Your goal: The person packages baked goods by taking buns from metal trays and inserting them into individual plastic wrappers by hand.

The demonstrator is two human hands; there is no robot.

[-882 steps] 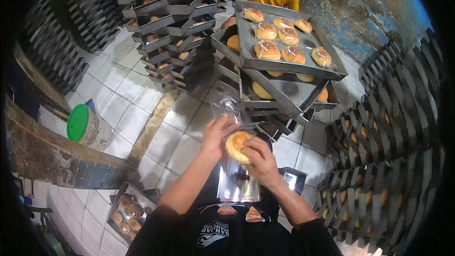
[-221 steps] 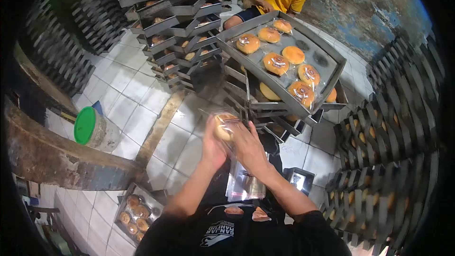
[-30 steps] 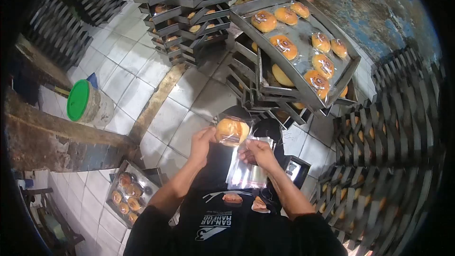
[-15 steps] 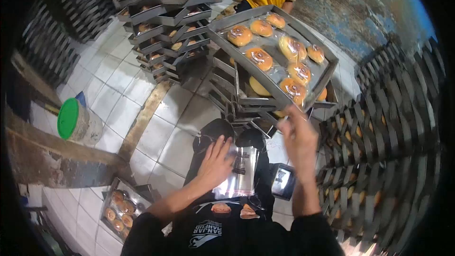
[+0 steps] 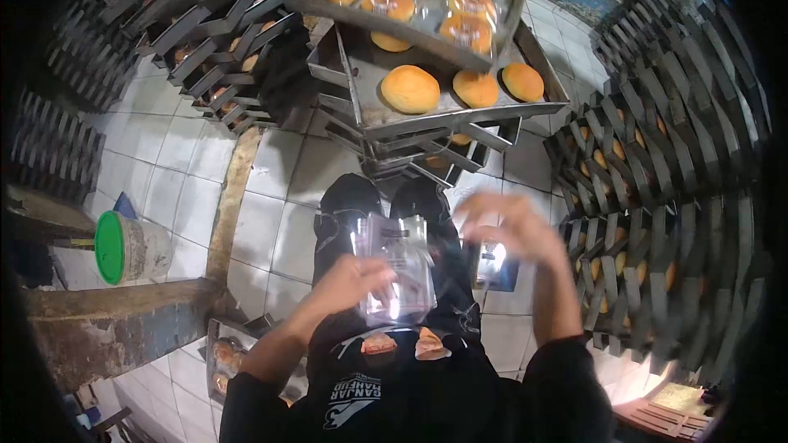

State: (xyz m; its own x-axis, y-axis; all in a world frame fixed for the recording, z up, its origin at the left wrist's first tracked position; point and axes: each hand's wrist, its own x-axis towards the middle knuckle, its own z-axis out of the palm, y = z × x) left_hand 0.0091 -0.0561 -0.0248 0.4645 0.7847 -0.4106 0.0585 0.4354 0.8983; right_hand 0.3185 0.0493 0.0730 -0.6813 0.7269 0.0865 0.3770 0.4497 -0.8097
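A stack of clear printed plastic bags [image 5: 404, 267] lies on my lap. My left hand [image 5: 357, 280] is on its left side, fingers closed on a bag. My right hand [image 5: 515, 226], blurred by motion, is raised to the right of the bags, fingers apart and nothing visible in them. Beyond my knees, an upper metal tray [image 5: 402, 34] of wrapped buns [image 5: 387, 5] sits askew on a lower metal tray [image 5: 468, 121]. Unwrapped golden buns [image 5: 410, 89] show in the lower one.
Tall stacks of metal trays stand on the right [image 5: 657, 156] and at the back left [image 5: 197, 33]. A green-lidded bucket [image 5: 111, 248] is at left. A dark box-like object [image 5: 495, 267] sits by my right leg. Another tray of buns [image 5: 217, 361] is on the floor at lower left.
My right hand has moved back from the upper tray's edge toward my lap. My left hand has gone from spread flat to closed on a bag. The view has shifted.
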